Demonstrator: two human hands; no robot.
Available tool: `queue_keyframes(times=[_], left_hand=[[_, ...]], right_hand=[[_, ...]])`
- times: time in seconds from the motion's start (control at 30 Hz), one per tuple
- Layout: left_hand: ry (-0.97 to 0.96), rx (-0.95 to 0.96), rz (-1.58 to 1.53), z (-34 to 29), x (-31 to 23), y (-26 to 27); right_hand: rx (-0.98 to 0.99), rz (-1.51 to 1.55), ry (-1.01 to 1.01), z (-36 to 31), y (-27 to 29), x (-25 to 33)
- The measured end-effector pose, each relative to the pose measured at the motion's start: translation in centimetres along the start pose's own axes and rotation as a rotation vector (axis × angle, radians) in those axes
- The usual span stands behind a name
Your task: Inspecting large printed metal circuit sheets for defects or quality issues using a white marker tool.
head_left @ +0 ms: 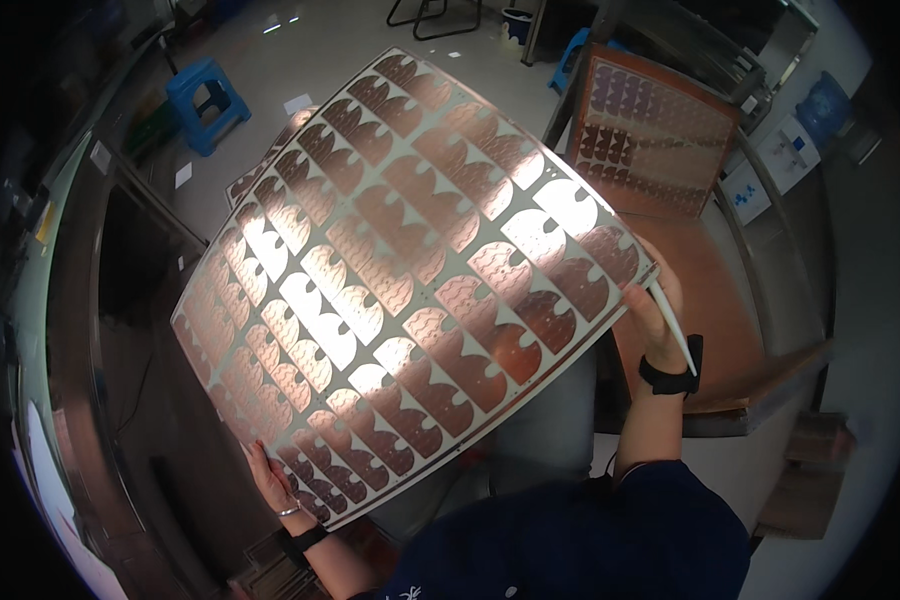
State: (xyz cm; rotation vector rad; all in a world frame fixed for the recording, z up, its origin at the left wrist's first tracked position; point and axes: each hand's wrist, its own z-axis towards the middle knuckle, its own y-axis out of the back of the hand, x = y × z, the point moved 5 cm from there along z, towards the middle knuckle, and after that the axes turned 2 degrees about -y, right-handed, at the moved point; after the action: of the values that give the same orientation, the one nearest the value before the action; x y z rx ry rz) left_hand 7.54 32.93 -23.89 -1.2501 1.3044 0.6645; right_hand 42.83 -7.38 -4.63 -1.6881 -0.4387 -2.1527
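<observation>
A large thin circuit-board panel (417, 325), with rows of shiny copper shapes on pale green-grey, is tilted up in front of me and fills the middle of the view. My left hand (270, 482) grips its lower left corner, fingertips on the face. At the opposite right corner, my right hand (658, 305) is closed on the edge, its thumb over the front. A slim white pen-like stick (674, 325) also sits in that hand, pointing down toward the wrist. Bright lamp glare hides part of the copper pattern.
Similar copper panels (660, 150) lean upright at the right, above a brown-orange surface (710, 300). A blue stool (208, 105) stands far left on the grey floor. Part of another panel (245, 185) shows behind mine. A dark metal frame (130, 180) is at my left.
</observation>
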Motion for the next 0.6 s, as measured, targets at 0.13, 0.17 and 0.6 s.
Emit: queue_keyframes(times=[0.13, 0.17, 0.6], left_hand=[[0.031, -0.029, -0.171, 0.1, -0.2, -2.5], [0.066, 0.043, -0.252, 0.0, -0.4, -4.0], [0.117, 0.409, -0.338, -0.3, -3.6, -9.9]], right_hand=[[-0.094, 0.225, -0.001, -0.8, -1.5, -0.9], [-0.182, 0.295, 0.0, -1.3, -0.7, -2.0], [-0.48, 0.648, -0.145, -3.1, 4.6, -11.2]])
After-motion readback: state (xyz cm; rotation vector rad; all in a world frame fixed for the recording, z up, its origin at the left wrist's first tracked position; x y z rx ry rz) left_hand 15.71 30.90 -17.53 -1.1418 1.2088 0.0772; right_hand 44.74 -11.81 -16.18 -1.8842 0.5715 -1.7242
